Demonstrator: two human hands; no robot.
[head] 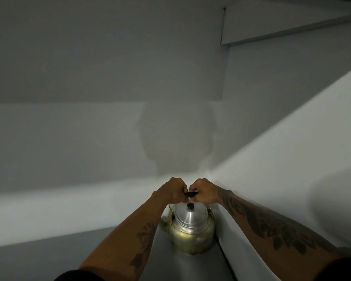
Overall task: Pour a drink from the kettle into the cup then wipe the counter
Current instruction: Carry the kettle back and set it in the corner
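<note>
A tarnished metal kettle (190, 234) with a shiny domed lid and a small black knob stands on the grey counter (69, 256), tucked into the corner beside the right wall. Its spout points left. The black handle grip arches over the lid. My left hand (171, 191) is closed around the left end of that grip, and my right hand (204, 190) is closed around its right end. Both forearms reach in from the bottom edge. No cup and no cloth are in view.
A pale wall (89, 138) rises directly behind the kettle and another wall (282, 159) runs along the right side, hemming in the kettle. A cabinet underside (272, 23) hangs at the upper right. The counter stretches away to the left.
</note>
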